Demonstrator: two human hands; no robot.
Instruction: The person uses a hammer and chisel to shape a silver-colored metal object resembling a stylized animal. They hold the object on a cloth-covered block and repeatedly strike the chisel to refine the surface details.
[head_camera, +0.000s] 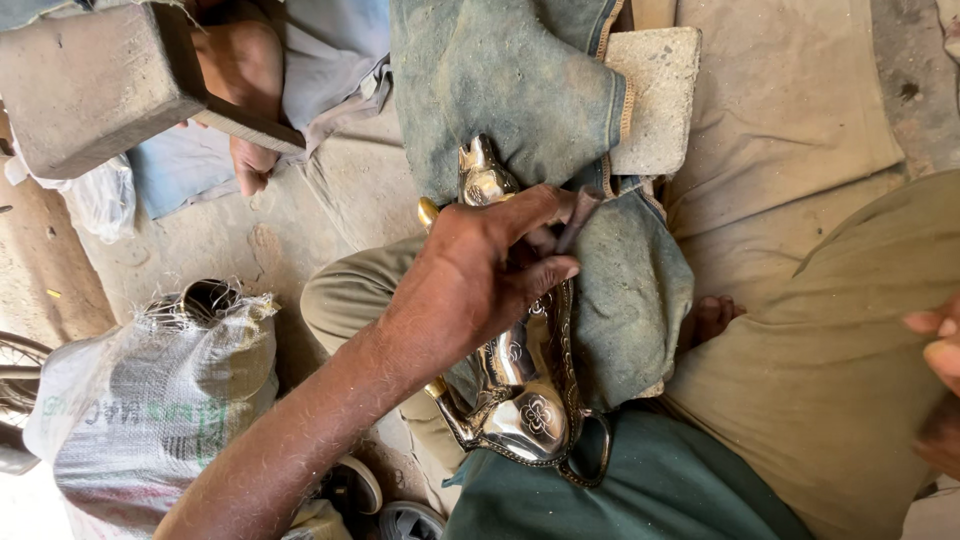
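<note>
From the head camera, the left hand (480, 265) lies curled over a shiny engraved metal figurine (520, 385), fingers pressing it against a dusty green cloth (630, 290) on the person's lap. The right hand (940, 345) (barely in view at the edge) shows only loosely bent fingertips, holding nothing visible.

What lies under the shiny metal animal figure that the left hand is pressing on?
The metal figure rests on dusty green cloth draped across the person's lap, with a grey stone block beyond it. The left hand covers its middle; the surface directly beneath is hidden.
</note>
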